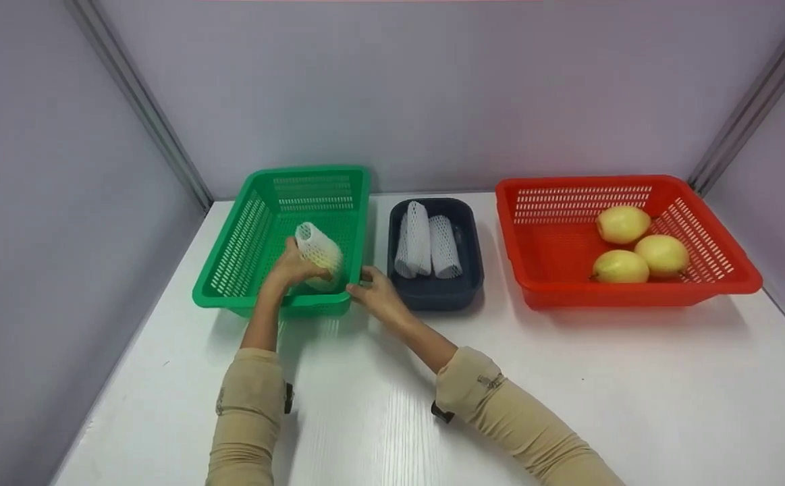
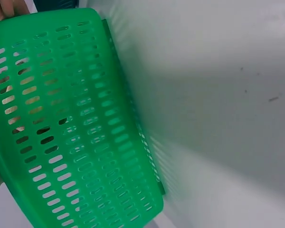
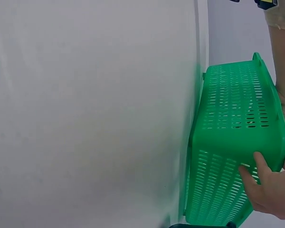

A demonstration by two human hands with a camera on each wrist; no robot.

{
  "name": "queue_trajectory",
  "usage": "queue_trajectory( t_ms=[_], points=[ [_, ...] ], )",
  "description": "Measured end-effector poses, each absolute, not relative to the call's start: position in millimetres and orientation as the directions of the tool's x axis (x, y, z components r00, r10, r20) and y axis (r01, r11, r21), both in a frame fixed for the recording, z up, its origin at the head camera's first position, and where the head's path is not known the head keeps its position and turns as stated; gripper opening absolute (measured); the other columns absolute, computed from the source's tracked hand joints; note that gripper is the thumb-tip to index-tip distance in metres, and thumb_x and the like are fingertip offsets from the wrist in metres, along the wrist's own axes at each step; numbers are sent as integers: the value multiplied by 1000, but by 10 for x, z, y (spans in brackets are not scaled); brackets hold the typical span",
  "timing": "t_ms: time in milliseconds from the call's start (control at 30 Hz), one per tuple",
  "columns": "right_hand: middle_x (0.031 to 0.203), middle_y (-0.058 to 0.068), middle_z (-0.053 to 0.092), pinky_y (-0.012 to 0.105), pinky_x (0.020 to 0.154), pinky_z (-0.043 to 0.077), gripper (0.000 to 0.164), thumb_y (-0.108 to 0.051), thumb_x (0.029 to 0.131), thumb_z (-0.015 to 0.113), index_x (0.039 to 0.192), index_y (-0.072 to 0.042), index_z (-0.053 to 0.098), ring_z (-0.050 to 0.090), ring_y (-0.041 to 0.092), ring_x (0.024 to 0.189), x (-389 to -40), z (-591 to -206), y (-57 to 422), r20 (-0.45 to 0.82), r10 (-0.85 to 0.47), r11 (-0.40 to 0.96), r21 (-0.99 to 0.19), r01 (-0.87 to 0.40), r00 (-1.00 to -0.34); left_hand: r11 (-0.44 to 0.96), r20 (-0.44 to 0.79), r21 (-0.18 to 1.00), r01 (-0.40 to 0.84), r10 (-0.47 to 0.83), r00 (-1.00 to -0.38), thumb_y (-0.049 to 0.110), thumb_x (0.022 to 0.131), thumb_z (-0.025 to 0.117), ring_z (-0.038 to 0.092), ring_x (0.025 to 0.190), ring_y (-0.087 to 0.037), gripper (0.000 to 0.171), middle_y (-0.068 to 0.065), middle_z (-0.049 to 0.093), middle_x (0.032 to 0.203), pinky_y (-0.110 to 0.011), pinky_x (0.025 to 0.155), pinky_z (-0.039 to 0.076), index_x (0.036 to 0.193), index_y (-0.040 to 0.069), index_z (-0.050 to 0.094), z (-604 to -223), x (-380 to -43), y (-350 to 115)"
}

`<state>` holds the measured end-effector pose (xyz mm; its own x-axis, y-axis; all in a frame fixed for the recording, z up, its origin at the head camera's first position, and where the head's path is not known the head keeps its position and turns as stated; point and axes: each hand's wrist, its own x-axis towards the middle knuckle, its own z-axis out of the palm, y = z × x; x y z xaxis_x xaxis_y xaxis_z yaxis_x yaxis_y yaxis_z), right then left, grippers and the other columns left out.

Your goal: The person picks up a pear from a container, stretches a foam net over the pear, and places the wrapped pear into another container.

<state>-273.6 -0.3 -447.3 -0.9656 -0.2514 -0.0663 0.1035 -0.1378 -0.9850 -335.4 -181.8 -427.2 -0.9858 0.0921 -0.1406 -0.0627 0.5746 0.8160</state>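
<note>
Head view, seen from my remote station: a person in tan sleeves [image 1: 250, 412] works with two bare hands over a green basket [image 1: 311, 171] at the left of a white table [image 1: 379, 405]. The left hand [image 1: 295, 266] reaches over the front rim, clamped on a white foam net sleeve [image 1: 317, 246], fingers and thumb around it. A yellow fruit [image 1: 328, 262] shows through the mesh in the lower part of the sleeve, inside the basket toward its near right corner; the sleeve's upper end gapes and leans toward the back left. The right hand [image 1: 379, 295] grips the basket at that same corner. My right wrist view shows two of its fingers spread apart against the slotted outer wall, just under the rim. On my left wrist feed, the wall fills much of the frame, so I cannot make out the left hand's hold from there; fingertips show at the upper corner.

Just beside the basket, a dark blue tray [image 1: 436, 298] holds three more foam sleeves [image 1: 419, 239], lying close together, one partly over its neighbor. Farther right, well apart from both hands, a red basket [image 1: 635, 295] holds three bare yellow fruits [image 1: 621, 225], grouped toward its right side.
</note>
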Motion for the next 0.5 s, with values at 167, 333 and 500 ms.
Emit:
queue_trajectory(
  t_ms=[167, 333, 500],
  points=[
    [127, 27, 38, 33, 89, 43, 45, 3, 91, 52, 129, 14, 33, 47, 34, 113, -2744, -4478, -21, -88, -238, -154, -980, 127, -967, 608, -192, 794, -3, 247, -950, 5, 71, 71, 36, 113, -39, 93, -30, 32, 126, -47, 96, 31, 135, -12, 5, -4332, -3370, -1835],
    [126, 25, 39, 32, 89, 43, 44, 3, 90, 53, 130, 12, 34, 47, 33, 113, -2749, -4488, -25, -106, -225, -165, -976, 145, -969, 634, -227, 772, 38, 331, -916, 9, 75, 69, 27, 122, -41, 101, -34, 19, 135, -49, 101, 25, 133, -16, -10, -4354, -3390, -1827],
    [124, 25, 40, 33, 90, 43, 45, 2, 90, 54, 129, 13, 35, 47, 32, 112, -2738, -4490, -10, -99, -225, -172, -975, 139, -969, 674, -232, 734, 82, 362, -903, 11, 78, 68, 19, 126, -44, 103, -35, 11, 138, -51, 102, 22, 132, -17, -14, -4348, -3384, -1805]
  ],
)
